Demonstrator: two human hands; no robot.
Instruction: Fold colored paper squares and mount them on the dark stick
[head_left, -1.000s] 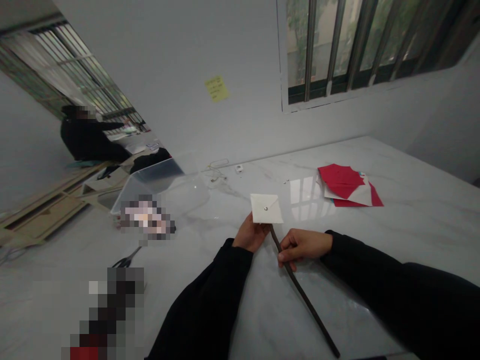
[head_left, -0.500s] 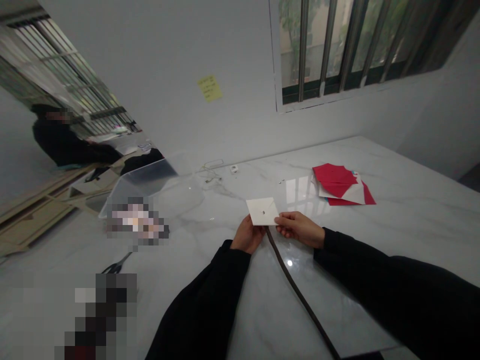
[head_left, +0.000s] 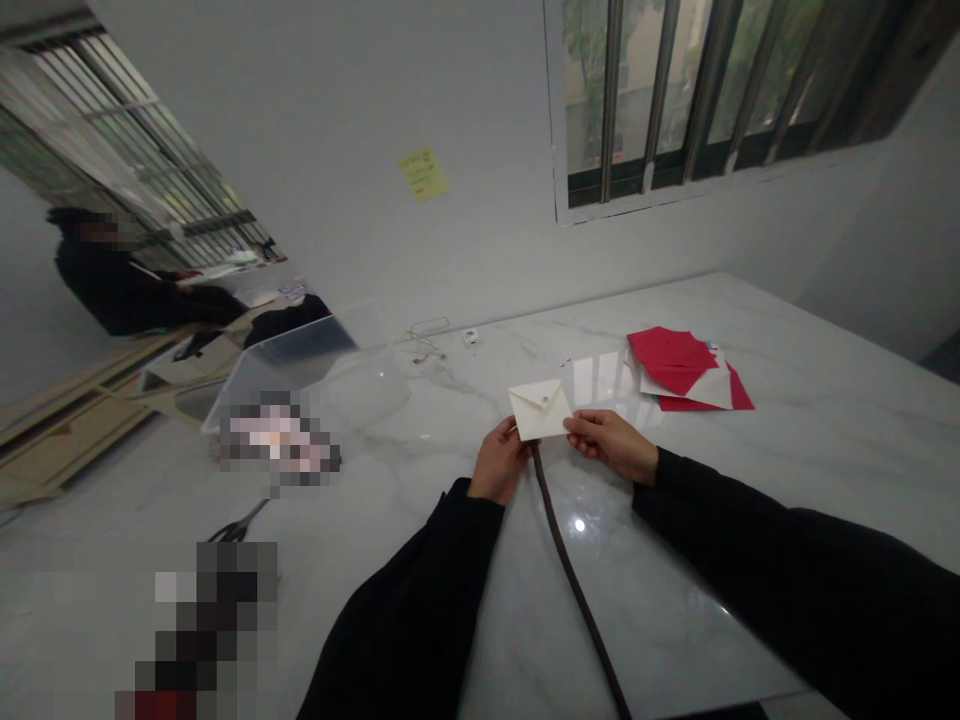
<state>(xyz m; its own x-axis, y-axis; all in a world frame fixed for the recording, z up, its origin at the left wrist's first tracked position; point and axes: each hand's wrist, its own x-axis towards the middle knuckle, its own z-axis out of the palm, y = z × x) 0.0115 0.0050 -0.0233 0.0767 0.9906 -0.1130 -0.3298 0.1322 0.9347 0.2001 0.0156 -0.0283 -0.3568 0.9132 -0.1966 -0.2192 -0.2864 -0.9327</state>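
A small white envelope (head_left: 541,416) is held up over the table, its pointed flap facing me and a small round dark mark near the flap. My left hand (head_left: 500,462) is closed on its lower left edge, some fingers hidden behind it. With thumb and fingertips, my right hand (head_left: 613,442) pinches the lower right corner. A dark brown cord (head_left: 562,550) runs from below the envelope, beside my left fingers, down to the bottom of the view; whether my left hand touches it I cannot tell.
Red and white paper pieces (head_left: 675,365) lie on the marbled table (head_left: 810,440) to the right. A clear plastic bin (head_left: 281,345) and black-handled scissors (head_left: 232,530) are on the left. Behind are a thin cable (head_left: 427,340) and a small white block (head_left: 470,337). Another person (head_left: 112,280) sits far left.
The envelope has moved slightly up and right and turned, so its flap shows more clearly. Both hands moved along with it. The cord's lower end has swung left.
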